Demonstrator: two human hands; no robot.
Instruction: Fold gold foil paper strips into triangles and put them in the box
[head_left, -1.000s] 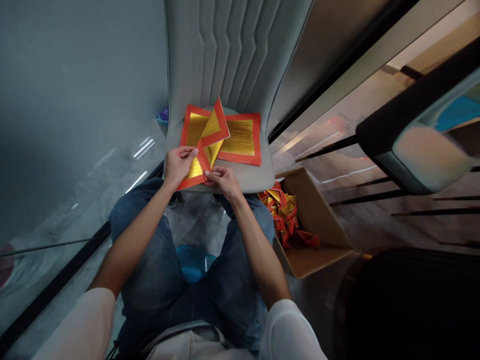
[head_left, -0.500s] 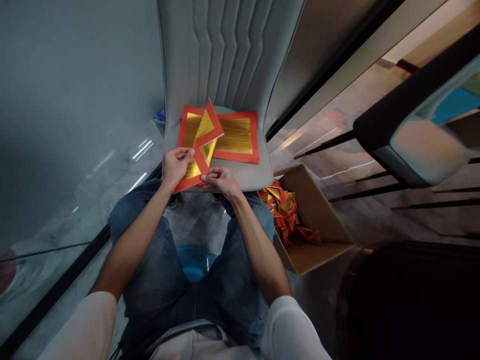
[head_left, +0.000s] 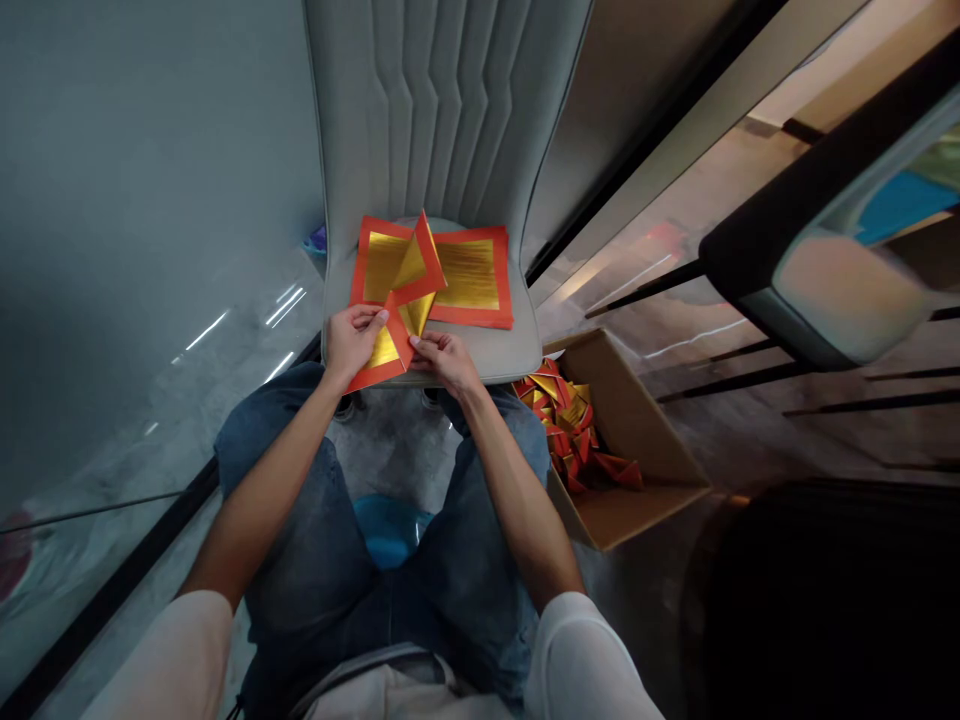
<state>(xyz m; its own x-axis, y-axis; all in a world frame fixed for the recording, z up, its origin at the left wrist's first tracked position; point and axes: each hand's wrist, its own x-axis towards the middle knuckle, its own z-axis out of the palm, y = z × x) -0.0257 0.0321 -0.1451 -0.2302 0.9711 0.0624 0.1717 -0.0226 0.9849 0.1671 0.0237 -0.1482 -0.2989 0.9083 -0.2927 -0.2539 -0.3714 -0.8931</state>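
The left hand (head_left: 354, 342) and right hand (head_left: 446, 362) hold a red-bordered gold-foil sheet (head_left: 385, 350) in narrow pinches, seemingly creasing it, just above a grey chair seat (head_left: 495, 352). Flat sheets (head_left: 466, 275) lie at 12 o'clock; folded red-gold pieces (head_left: 568, 425) fill a cardboard box (head_left: 626, 515) at 4 o'clock.

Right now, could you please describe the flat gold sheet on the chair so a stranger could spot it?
Find the pale grey ribbed chair. On its seat, toward the open cardboard box, lies a square gold foil sheet with an orange border. Unlike the folded sheet between the left hand and right hand, it lies flat.
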